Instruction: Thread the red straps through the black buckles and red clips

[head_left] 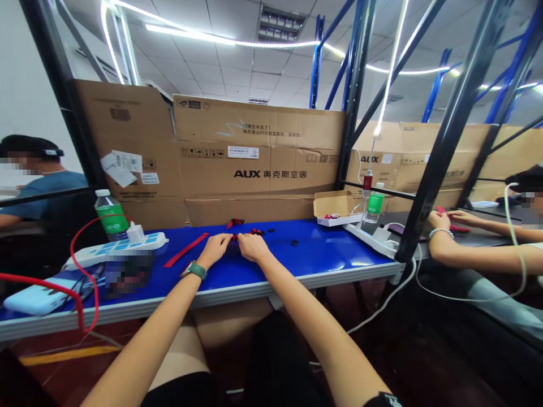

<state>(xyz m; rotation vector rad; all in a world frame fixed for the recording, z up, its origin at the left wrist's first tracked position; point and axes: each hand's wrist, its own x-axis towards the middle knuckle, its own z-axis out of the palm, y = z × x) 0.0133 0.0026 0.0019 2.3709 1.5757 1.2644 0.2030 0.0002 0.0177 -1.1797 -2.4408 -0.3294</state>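
Note:
My left hand and my right hand reach over a blue workbench, with their fingertips meeting at a small red and black piece. The piece is mostly hidden by my fingers, so its exact form is unclear. A long flat red strap lies to the left of my left hand. Beyond my fingers lie a red and black clip and small black bits. A black ring sits to the right.
An open cardboard box holding small parts stands at the bench's back right. A white power strip and a green-labelled bottle stand on the left. Large cardboard cartons line the back. A co-worker's arms work beyond a dark metal shelf post.

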